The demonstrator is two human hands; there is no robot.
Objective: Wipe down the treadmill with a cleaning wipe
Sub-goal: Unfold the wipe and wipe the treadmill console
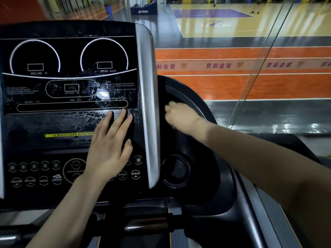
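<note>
The left hand (109, 145) presses a dark cleaning wipe (129, 127) flat against the treadmill console (53, 122), its grip wide with fingers straight. The right hand (180, 116) rests on the side handle (189, 97), blurred; I cannot tell its grip.

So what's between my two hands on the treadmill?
In the head view, the console's silver side trim runs between the left hand, pressed flat on the console, and the right hand on the black handlebar.

A glass wall (259, 72) looks onto a basketball court (232, 20) — glossy wood, purple key — bordered by orange floor (215, 86) and grey strips.
</note>
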